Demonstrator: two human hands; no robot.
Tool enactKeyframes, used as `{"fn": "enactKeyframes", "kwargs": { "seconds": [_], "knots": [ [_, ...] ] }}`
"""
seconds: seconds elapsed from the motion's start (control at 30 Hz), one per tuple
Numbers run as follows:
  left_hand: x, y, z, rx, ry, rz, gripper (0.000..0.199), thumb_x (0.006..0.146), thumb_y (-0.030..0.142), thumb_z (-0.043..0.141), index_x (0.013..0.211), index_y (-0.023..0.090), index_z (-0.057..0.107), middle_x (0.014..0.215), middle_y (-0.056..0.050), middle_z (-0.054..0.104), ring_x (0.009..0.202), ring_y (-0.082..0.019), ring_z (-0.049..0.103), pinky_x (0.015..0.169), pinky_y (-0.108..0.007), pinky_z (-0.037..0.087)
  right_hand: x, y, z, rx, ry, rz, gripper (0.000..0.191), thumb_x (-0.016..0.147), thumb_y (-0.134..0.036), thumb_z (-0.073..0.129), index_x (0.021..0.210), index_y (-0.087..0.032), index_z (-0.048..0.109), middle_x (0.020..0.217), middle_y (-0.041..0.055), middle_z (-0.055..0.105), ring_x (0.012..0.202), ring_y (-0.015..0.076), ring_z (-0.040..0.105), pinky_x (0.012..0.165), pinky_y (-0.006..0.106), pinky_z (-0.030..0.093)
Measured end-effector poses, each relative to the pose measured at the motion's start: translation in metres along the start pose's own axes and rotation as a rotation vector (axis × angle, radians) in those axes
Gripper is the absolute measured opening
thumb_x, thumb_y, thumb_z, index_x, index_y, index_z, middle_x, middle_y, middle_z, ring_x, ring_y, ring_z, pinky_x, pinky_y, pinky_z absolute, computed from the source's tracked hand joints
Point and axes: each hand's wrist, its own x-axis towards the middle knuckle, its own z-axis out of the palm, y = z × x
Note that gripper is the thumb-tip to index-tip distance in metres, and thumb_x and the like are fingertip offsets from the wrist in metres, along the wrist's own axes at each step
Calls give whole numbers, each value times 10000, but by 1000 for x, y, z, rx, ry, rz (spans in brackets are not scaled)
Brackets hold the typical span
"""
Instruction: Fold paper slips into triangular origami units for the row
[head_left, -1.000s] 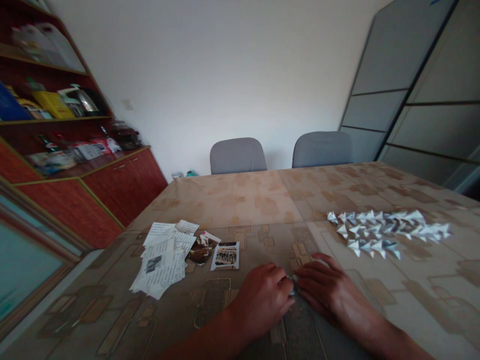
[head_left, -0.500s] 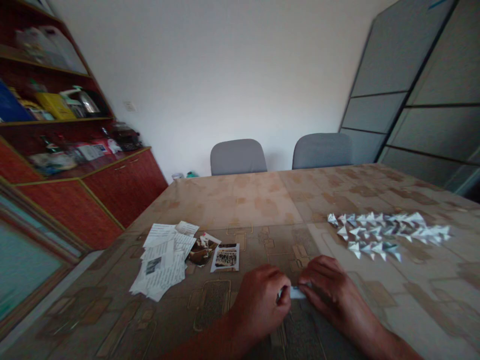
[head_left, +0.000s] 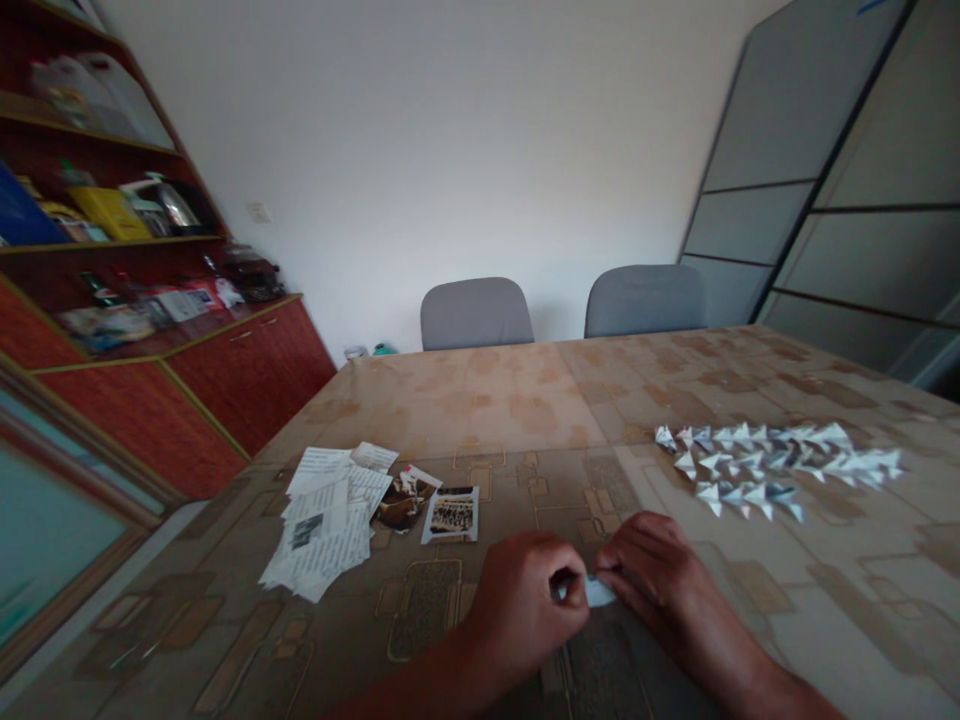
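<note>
**Pale paper pinched between two hands**

Pale, thin paper, a small folded piece (head_left: 598,591), sits low over the near middle of the table (head_left: 525,400), gripped from both sides. The left hand (head_left: 525,600) is curled nearly into a fist, thumb and forefinger closed on the piece's left edge. The right hand (head_left: 652,575) lies flatter, its fingertips (head_left: 609,566) bent down and pressed onto the piece's right end.

A glossy patterned cloth in tan and brown blocks covers the table. To the far right lies a cluster of small white folded triangles (head_left: 772,465), sharp-pointed and packed in rough rows. To the left lies a loose heap of printed paper slips (head_left: 326,520), with two photo cuttings (head_left: 431,505) just beside it. Two grey padded chairs (head_left: 559,310) stand at the far edge, and a red-brown wooden cabinet (head_left: 225,370) fills the left wall.
</note>
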Motion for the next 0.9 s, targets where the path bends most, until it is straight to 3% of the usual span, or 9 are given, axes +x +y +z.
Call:
{"fn": "enactKeyframes", "kwargs": {
  "seconds": [0.2,0.37,0.5,0.57,0.63,0.8,0.9],
  "knots": [
    [3,-5,-6,-75,-44,-67,151,632,83,554,642,156,687,594,-3,652,543,-115,575,521,-191,351,1,6,-8,11,-24,41,369,992,-408,402,762,-202,605,698,21,621,699,203,564,705,350,390],
    [6,-16,-16,-40,1,-98,144,612,53,549,594,155,649,567,13,625,531,-112,550,514,-191,345,-3,23,-14,0,-26,120,248,970,-330,480,811,-211,628,763,37,652,750,218,592,731,359,425],
    [8,-11,-24,-80,48,-44,147,747,112,566,760,164,703,721,-21,688,681,-142,612,648,-215,417,-5,27,-13,47,-27,165,194,941,-319,525,806,-218,620,765,34,653,755,220,602,713,345,451],
    [8,-6,-22,-103,26,-10,157,771,175,611,887,176,716,831,-40,710,758,-159,625,685,-224,428,-4,22,-11,79,-33,147,166,935,-297,533,816,-221,619,774,30,657,765,216,607,721,341,456],
    [7,-2,-16,-116,-34,-7,118,761,162,619,811,172,725,744,-27,702,681,-142,615,633,-210,415,-3,16,-9,93,-41,141,146,931,-270,536,823,-222,622,781,27,659,769,210,610,731,338,458],
    [3,-5,1,-225,-16,-31,165,675,61,556,682,137,703,604,-5,652,552,-104,568,537,-180,373,0,3,-7,86,-45,120,86,895,-205,547,838,-219,610,793,25,655,790,208,614,769,358,453],
    [2,-4,1,-287,-24,-87,164,672,74,536,633,128,686,576,-5,637,528,-101,550,509,-179,359,2,-2,-6,101,-50,93,91,861,-167,530,828,-212,602,762,24,656,767,207,619,779,380,452]
  ]
}}
